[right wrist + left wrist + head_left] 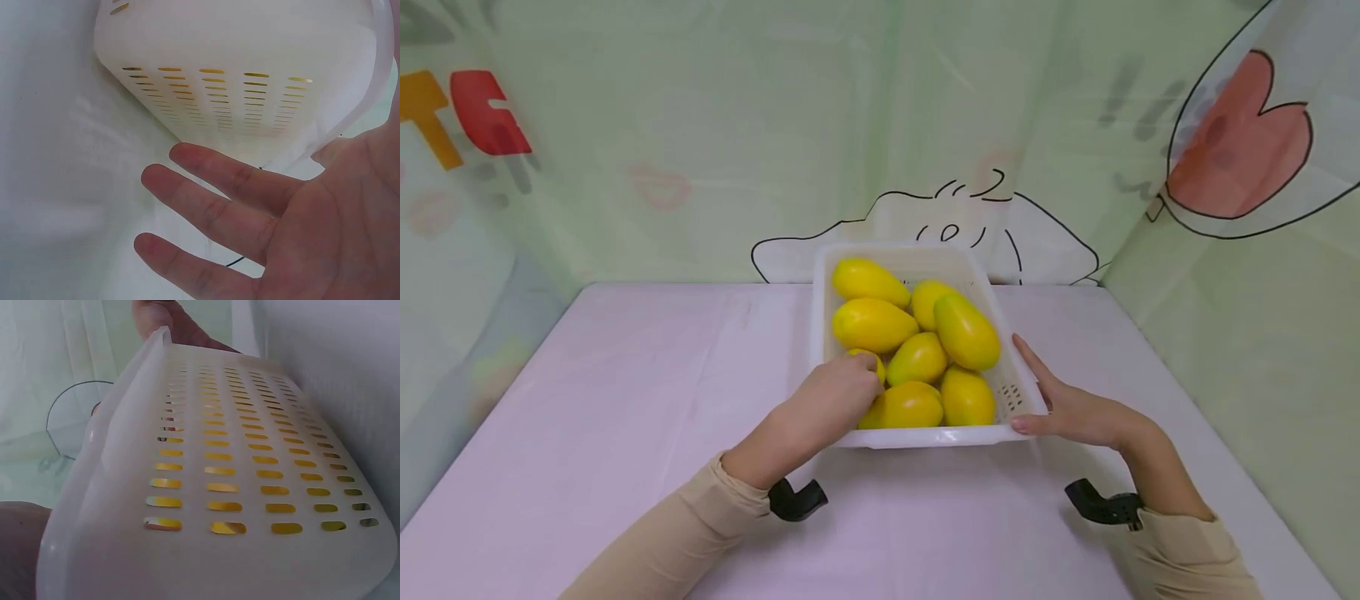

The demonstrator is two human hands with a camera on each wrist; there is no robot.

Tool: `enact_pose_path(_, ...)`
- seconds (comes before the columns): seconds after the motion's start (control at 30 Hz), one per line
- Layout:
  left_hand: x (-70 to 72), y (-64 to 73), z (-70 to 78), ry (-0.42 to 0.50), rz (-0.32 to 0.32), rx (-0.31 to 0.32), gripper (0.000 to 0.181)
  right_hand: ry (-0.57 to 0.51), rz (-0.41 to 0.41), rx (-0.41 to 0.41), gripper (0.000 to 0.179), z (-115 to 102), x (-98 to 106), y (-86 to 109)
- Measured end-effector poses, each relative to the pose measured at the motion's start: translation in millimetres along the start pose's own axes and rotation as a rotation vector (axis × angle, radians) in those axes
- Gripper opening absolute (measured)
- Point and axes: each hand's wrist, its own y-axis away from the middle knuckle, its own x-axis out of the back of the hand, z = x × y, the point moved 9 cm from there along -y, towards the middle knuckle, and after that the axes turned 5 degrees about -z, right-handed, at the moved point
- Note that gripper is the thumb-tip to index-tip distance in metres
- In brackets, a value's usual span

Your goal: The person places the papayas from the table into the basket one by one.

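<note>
A white plastic basket (925, 436) with slotted walls holds several yellow mangoes (917, 358). My left hand (835, 396) reaches over the basket's left rim. Its curled fingers grip a mango (871, 357) that the hand partly covers. On the other side, my right hand (1078, 412) lies along the basket's right wall, its thumb on the rim near the front corner. The right wrist view shows that hand's fingers (206, 209) spread and fairly straight beside the slotted wall. In the left wrist view the basket's side (237, 450) blocks sight of the left fingertips.
The basket stands on a table with a pale pinkish cloth (700, 350). Behind it hangs a light green printed curtain (737, 125), and another curtain panel (1247, 333) borders the right side. Black wrist mounts (797, 500) sit on both forearms.
</note>
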Motion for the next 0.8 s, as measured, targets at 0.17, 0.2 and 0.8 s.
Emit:
enact_pose_path(0.17,-5.7,-1.0,4.4,0.025,-0.049,-0.013,0.011,-0.012,0.005,-0.016,0.111,5,-3,4.3)
enact_pose_path(0.2,-7.7,-1.7,5.1,0.038,-0.062,-0.022,0.011,-0.018,0.006,-0.019,0.111,6,-3,5.2)
enact_pose_path(0.8,-37.8,-15.6,-16.0,0.222,-0.181,-0.042,0.022,0.059,-0.004,-0.129,0.101,42,-5,-21.6)
